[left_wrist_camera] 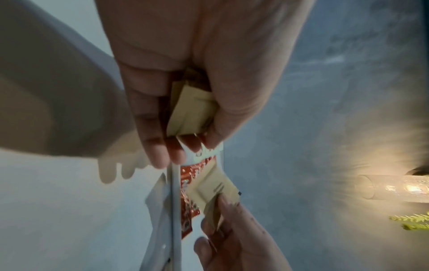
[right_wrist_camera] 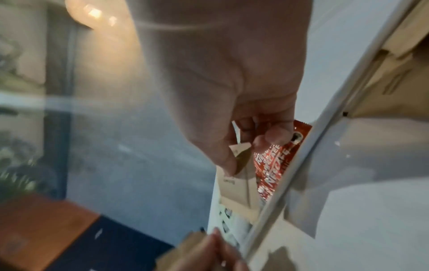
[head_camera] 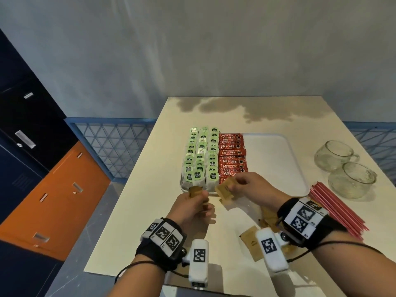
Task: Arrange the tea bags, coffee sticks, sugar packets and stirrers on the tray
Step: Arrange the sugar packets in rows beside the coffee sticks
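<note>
A white tray [head_camera: 276, 159] lies on the table, with rows of green-tagged tea bags [head_camera: 200, 155] on its left and red coffee sticks [head_camera: 232, 155] beside them. My left hand [head_camera: 198, 203] grips a small stack of brown sugar packets [head_camera: 195, 190] just before the tray's near edge; the stack [left_wrist_camera: 192, 111] sits between fingers and thumb. My right hand [head_camera: 240, 183] pinches another brown sugar packet [head_camera: 224, 190] over the tray's near edge, next to the coffee sticks [right_wrist_camera: 271, 165]. More sugar packets [head_camera: 251, 241] lie on the table by my right wrist. Red stirrers [head_camera: 336, 209] lie at right.
Two clear glass cups [head_camera: 334, 155] [head_camera: 353, 179] stand right of the tray. The tray's right half is bare white. A blue railing [head_camera: 111, 144] and dark and orange cabinets [head_camera: 53, 196] stand left of the table. A grey wall rises behind.
</note>
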Action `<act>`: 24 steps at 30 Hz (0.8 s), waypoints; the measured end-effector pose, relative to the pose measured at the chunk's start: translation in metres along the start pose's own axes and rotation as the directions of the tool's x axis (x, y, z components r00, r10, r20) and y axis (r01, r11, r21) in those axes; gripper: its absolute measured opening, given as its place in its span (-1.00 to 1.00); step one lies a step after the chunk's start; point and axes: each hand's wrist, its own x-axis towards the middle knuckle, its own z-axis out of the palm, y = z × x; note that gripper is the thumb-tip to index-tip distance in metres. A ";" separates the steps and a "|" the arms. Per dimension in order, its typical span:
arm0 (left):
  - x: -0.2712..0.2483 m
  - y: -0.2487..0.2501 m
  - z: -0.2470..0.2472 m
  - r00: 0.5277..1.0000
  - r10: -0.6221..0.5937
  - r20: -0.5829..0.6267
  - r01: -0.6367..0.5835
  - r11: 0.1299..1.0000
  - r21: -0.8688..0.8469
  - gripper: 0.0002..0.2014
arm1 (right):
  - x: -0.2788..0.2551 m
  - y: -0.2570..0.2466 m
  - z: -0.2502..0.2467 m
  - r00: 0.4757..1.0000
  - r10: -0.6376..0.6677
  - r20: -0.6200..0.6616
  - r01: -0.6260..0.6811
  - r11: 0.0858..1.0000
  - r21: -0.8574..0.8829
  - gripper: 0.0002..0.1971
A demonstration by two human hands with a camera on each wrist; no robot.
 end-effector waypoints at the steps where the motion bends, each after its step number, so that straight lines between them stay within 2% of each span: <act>1: 0.002 0.001 0.004 1.000 0.010 0.006 -0.010 1.000 0.022 -0.85 | 0.001 -0.002 -0.003 0.999 0.030 -0.024 -0.027 0.995 0.098 -0.86; 3: 0.007 0.002 0.015 0.997 0.079 0.007 -0.080 0.991 0.112 -0.84 | 0.005 -0.006 -0.007 0.995 0.091 -0.050 -0.076 0.967 0.244 -0.89; 5: 0.012 0.005 0.026 0.987 0.162 0.007 -0.161 0.970 0.180 -0.82 | 0.009 -0.008 -0.010 0.991 0.122 -0.057 -0.098 0.945 0.312 -0.90; 9: 0.028 0.024 0.042 0.944 0.322 -0.077 -0.285 0.908 0.309 -0.86 | 0.016 -0.009 -0.013 0.994 0.098 -0.041 -0.081 0.948 0.308 -0.82; 12: 0.039 0.042 0.050 0.917 0.394 -0.066 -0.320 0.823 0.470 -0.93 | 0.025 -0.007 -0.024 0.995 0.062 -0.083 -0.034 0.953 0.300 -0.80; 15: 0.051 0.059 0.059 0.939 0.342 -0.029 -0.293 0.843 0.451 -0.94 | 0.039 -0.003 -0.043 0.988 0.038 -0.148 0.007 0.956 0.292 -0.84; 18: 0.065 0.078 0.064 0.979 0.203 0.000 -0.193 0.932 0.308 -0.82 | 0.062 0.005 -0.064 0.975 0.056 -0.214 0.003 0.964 0.265 -0.88; 21: 0.083 0.095 0.058 0.994 0.099 0.037 -0.102 0.989 0.103 -0.75 | 0.092 0.027 -0.089 0.936 0.145 -0.319 -0.035 0.945 0.326 -0.88; 24: 0.101 0.105 0.051 0.995 0.051 0.086 -0.047 0.998 -0.046 -0.72 | 0.125 0.055 -0.106 0.873 0.263 -0.411 -0.103 0.923 0.371 -0.88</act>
